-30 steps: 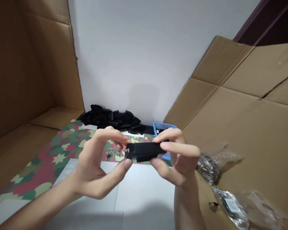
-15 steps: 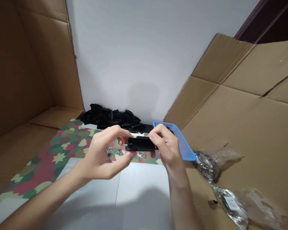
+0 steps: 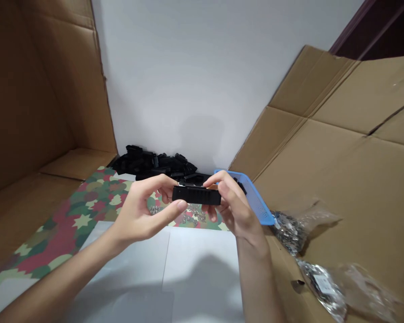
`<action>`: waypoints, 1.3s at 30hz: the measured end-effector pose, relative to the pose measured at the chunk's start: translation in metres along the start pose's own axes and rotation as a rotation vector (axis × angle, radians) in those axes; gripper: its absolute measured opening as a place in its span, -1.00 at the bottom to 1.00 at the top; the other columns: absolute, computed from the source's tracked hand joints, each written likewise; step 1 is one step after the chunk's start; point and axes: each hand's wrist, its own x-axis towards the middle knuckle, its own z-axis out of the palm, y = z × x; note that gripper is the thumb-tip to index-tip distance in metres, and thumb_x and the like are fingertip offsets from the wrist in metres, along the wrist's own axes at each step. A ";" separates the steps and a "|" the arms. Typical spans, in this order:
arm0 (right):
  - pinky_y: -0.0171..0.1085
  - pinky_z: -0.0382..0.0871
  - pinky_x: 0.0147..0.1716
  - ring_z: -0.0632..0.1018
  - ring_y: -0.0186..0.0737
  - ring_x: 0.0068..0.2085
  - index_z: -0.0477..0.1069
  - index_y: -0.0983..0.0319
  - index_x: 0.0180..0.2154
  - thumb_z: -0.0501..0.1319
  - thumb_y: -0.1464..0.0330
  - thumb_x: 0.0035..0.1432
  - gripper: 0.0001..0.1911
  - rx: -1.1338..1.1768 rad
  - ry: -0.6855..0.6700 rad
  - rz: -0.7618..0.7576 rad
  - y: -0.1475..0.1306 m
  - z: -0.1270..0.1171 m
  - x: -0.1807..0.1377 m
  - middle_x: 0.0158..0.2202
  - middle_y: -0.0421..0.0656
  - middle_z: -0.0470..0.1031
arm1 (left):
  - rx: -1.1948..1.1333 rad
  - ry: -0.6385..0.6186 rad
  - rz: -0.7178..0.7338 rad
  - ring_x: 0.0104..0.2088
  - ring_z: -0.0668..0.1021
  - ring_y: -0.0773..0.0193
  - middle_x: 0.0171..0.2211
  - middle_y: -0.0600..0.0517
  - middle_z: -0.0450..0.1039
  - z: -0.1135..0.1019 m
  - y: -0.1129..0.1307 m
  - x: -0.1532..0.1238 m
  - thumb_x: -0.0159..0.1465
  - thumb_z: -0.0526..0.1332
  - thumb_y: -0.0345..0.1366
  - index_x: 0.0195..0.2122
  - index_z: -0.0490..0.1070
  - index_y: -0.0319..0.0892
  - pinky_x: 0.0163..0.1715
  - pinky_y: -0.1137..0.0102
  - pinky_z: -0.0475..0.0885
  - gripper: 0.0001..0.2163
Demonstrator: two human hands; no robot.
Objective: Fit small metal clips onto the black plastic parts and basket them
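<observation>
Both my hands hold one small black plastic block (image 3: pixel 197 195) level in front of me, above the table. My left hand (image 3: pixel 144 211) pinches its left end between thumb and forefinger. My right hand (image 3: pixel 234 206) grips the right end with curled fingers. Under the block, a scatter of small silver metal parts (image 3: pixel 191 219) lies on the camouflage-patterned sheet (image 3: pixel 87 211). Behind the hands, a heap of similar black blocks (image 3: pixel 155 164) is piled against the white wall.
A blue mesh basket (image 3: pixel 256 202) leans beside my right hand. Two clear bags of silver hardware (image 3: pixel 319 273) lie on flattened cardboard (image 3: pixel 357 188) to the right. More cardboard (image 3: pixel 27 98) stands to the left. White sheets (image 3: pixel 188 273) cover the near table.
The block has moved away from me and slightly up, and has been turned in my fingers. My right hand shifted from an open-fingered pinch to a closer grip on its right end.
</observation>
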 end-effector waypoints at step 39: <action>-0.42 0.28 -0.58 0.37 -0.47 -0.58 0.22 0.14 -0.32 0.16 0.14 0.04 -0.75 0.074 0.390 0.010 -0.011 -0.062 0.042 -0.47 -0.29 0.43 | 0.454 -0.833 -0.404 -0.12 0.35 -0.03 -0.09 -0.15 0.33 0.036 0.003 -0.178 0.21 0.15 -0.21 -0.03 0.32 -0.17 -0.13 0.09 0.25 -0.68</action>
